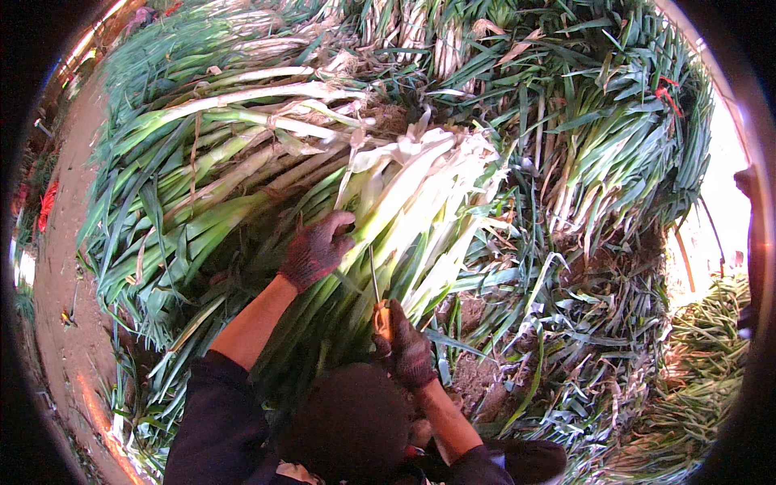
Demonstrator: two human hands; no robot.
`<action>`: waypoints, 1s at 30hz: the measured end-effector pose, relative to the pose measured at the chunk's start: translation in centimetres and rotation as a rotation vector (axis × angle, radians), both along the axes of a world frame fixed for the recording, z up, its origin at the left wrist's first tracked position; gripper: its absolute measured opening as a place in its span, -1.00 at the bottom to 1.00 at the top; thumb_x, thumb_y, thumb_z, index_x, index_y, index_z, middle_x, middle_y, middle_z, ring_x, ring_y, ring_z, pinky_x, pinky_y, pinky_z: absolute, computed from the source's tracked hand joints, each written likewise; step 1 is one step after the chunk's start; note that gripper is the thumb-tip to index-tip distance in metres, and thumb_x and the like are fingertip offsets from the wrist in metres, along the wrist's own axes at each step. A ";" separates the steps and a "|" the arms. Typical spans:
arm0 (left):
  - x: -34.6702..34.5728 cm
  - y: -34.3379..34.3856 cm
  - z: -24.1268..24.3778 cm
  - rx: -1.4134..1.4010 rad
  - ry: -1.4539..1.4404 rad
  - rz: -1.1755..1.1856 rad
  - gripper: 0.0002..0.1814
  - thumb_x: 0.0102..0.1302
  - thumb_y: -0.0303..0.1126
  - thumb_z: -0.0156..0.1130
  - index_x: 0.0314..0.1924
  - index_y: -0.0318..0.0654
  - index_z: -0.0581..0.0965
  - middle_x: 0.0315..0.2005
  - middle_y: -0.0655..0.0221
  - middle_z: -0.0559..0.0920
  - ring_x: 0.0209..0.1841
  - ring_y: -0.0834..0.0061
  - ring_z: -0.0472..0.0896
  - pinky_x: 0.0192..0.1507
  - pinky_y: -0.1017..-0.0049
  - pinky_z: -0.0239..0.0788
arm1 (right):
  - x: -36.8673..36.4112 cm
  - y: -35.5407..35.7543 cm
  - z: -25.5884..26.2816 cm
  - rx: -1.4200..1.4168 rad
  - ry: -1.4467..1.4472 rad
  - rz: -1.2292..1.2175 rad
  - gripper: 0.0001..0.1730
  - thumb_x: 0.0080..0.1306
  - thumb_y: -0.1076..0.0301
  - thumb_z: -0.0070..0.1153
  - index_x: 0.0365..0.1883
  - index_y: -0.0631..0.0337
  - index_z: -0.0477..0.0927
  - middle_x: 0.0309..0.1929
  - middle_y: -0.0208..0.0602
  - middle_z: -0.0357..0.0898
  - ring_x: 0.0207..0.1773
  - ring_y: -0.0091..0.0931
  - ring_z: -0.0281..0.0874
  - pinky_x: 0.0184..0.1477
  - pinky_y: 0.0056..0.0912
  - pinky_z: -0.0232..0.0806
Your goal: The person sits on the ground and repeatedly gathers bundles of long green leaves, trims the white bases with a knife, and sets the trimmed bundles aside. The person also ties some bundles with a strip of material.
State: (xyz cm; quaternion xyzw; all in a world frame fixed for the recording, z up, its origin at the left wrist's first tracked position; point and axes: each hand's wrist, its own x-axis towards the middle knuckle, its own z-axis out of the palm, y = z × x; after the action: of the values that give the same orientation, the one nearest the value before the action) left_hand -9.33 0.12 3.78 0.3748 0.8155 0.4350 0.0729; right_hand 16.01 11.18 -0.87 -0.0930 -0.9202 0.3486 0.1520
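Note:
My left hand (318, 248), in a dark knitted glove, is closed around a thin pale leek stalk (345, 182), whose root end points away from me. Its fingertips are beside a pile of peeled leeks (418, 206) with bright white stems and green leaves. In my right hand (409, 351), also gloved, is an orange-handled knife (382, 320). The narrow blade points away from me, over the leaves of the peeled pile and just right of my left hand. Both forearms are bare below dark sleeves.
Unpeeled leeks (224, 157) with dry outer skins lie heaped at the left. More leek bundles (582, 170) stand at the right and back. Stripped leaves (582, 345) litter the ground at right. Bare soil (66, 254) runs along the left edge. A dark rounded cap (348, 418) covers the lower middle.

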 end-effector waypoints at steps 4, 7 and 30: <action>1.1 1.5 -1.9 -0.004 0.033 0.099 -0.66 0.16 -0.38 0.26 -0.04 -0.21 0.49 -0.27 0.21 0.66 -0.20 0.21 0.64 0.14 0.32 0.32 | 1.0 -0.9 0.2 0.154 0.036 -0.005 -0.13 0.26 0.04 0.12 0.43 0.21 0.08 -0.23 -0.10 0.61 -0.45 -0.15 0.60 -0.39 -0.13 0.46; 1.4 1.5 -2.4 0.103 0.098 0.166 -0.67 0.17 -0.37 0.25 -0.04 -0.22 0.50 -0.28 0.21 0.66 -0.20 0.20 0.64 0.14 0.29 0.31 | -0.1 -0.5 -0.4 0.127 0.038 -0.041 -0.19 0.32 0.02 0.07 0.43 0.16 0.10 -0.18 -0.10 0.62 -0.52 -0.23 0.58 -0.46 -0.19 0.45; -4.1 2.7 3.4 -0.649 0.292 0.180 -0.55 0.00 -0.25 0.29 -0.14 -0.31 0.42 -0.31 -0.07 0.63 -0.22 0.02 0.65 -0.17 0.13 0.49 | -2.7 2.6 -1.8 -0.064 -0.108 -0.253 -0.33 0.37 0.02 0.03 0.34 0.17 0.26 -0.11 0.13 0.59 -0.35 -0.04 0.64 -0.39 -0.16 0.46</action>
State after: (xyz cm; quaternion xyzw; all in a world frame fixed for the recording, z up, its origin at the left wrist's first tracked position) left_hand -13.42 2.85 7.14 0.3172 0.9425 0.1003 0.0320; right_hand 13.27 13.81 -2.66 -0.2317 -0.8964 0.3502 0.1419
